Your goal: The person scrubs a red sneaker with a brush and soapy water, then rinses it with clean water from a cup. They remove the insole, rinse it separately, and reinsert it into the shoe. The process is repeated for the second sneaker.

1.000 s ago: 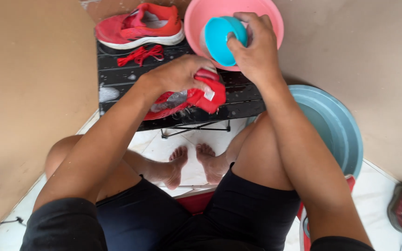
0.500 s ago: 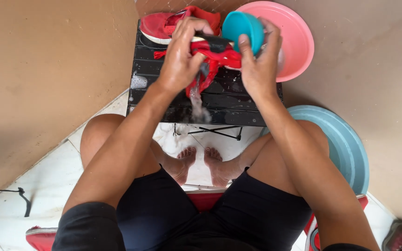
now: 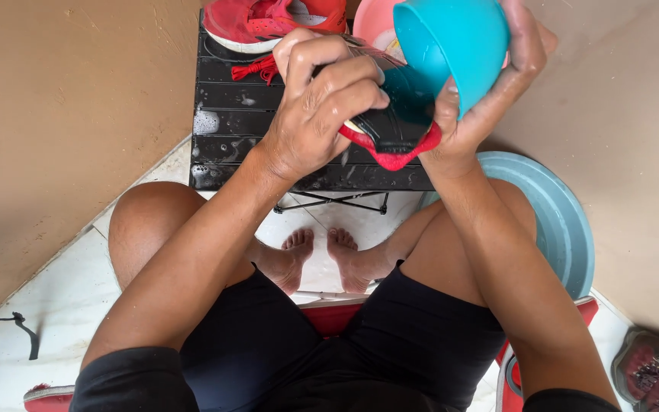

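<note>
A tan wall (image 3: 62, 130) closes in on the left and another on the right, leaving a narrow wedge of white tiled floor (image 3: 47, 297) where the person sits with bare feet under a small black slatted counter (image 3: 230, 122). The counter's wet front edge runs just beyond the knees, with soap foam near its left corner. A large blue basin (image 3: 566, 221) sits at the right knee, its rim close to the right wall, and a pink basin (image 3: 371, 23) shows at the top edge. A red shoe (image 3: 268, 23) lies at the counter's far edge, a red lace (image 3: 253, 70) just beside it. Above the counter, the left hand (image 3: 318, 107) is clamped on a second red shoe (image 3: 390, 137), sole side up. The right hand (image 3: 490, 91) grips a tilted teal bowl (image 3: 451, 42) touching that shoe. The hands are close together.
</note>
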